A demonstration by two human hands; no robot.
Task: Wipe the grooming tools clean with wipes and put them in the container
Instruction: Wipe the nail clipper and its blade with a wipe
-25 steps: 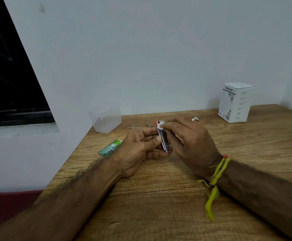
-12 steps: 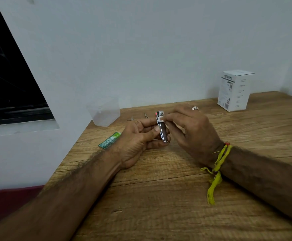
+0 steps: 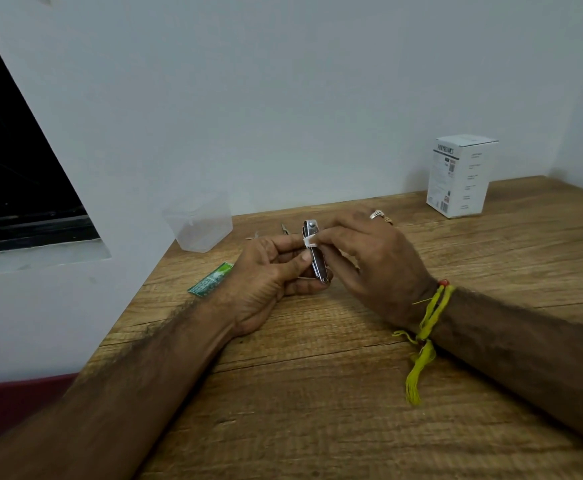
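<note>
Between two hands (image 3: 269,271) (image 3: 373,268), one clipper (image 3: 316,259)

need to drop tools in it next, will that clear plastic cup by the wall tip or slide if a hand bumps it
The clear plastic cup looks thin-walled and holds nothing visible, so it is probably very light and would slide on the smooth wooden table. It is narrower at the base than the rim, so a bump near the top might tip it.

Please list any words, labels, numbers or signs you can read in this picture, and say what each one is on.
White box: a heading runs across the top of its front face, too blurred to read; the small print and barcode below are also unreadable.
Green sachet: pale printing, too small to read.
Clear plastic container: no text visible.
</note>
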